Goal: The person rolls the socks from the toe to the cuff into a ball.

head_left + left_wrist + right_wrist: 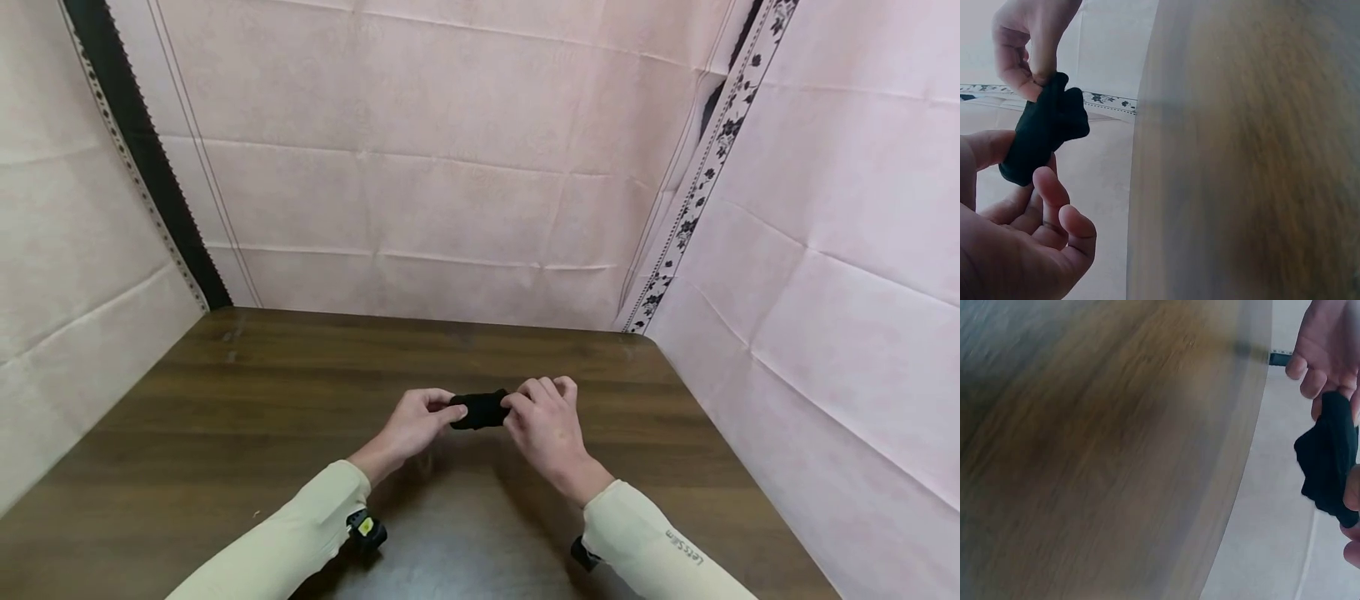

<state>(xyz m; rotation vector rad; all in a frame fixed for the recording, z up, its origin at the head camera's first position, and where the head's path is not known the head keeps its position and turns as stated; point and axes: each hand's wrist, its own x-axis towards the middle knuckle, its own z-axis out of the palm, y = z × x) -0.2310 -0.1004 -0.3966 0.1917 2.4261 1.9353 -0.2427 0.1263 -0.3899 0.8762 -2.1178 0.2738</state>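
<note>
A small bundle of folded black cloth is held up between both hands, just above the wooden table. My left hand pinches its left end between thumb and fingers. At the other end, my right hand grips the cloth with thumb and fingertips. In the left wrist view, the cloth looks soft and thick, with a loose fold sticking out on one side. The right wrist view shows the cloth stretched between the two hands, its lower edge uneven. Its exact kind cannot be told.
The brown wooden table spreads under both arms. Pale pink cloth hangings rise behind it and on both sides, with a black band on the left and a floral border on the right. Black straps with small devices sit at the wrists over cream sleeves.
</note>
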